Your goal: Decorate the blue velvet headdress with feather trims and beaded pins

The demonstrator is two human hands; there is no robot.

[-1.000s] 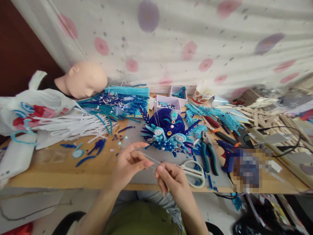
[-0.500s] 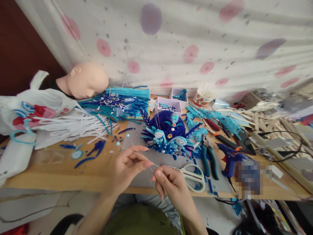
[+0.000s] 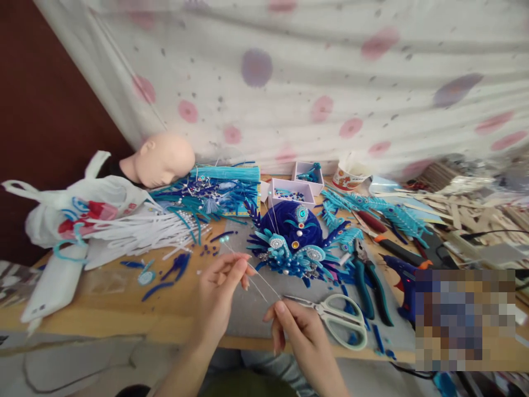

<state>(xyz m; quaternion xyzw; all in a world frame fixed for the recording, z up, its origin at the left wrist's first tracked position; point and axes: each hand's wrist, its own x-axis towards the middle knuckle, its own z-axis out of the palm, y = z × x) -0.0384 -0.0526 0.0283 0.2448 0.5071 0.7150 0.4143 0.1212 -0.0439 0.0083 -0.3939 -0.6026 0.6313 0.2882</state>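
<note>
My left hand (image 3: 223, 281) pinches thin pale wires (image 3: 264, 280) with small light-blue beads (image 3: 224, 239) at their upper end. Thumb and forefinger of my right hand (image 3: 295, 325) close on the lower end of one wire; another wire's end hangs loose between the hands. Just beyond them sits a dark-blue ornament (image 3: 289, 237) with turquoise petals, pearls and a teal gem. White-handled scissors (image 3: 345, 322) lie beside my right hand, with teal-handled pliers (image 3: 367, 281) further right.
A mannequin head (image 3: 165, 160) lies at the back left by a plastic bag (image 3: 82, 209) and white strips (image 3: 144, 231). Small boxes (image 3: 292, 193) and a paper cup (image 3: 349, 173) stand behind. A glue gun (image 3: 407, 286) is at right.
My hands have moved apart, stretching the wire between them, and the beads now sit together above my left hand. The view has tilted up, showing more curtain.
</note>
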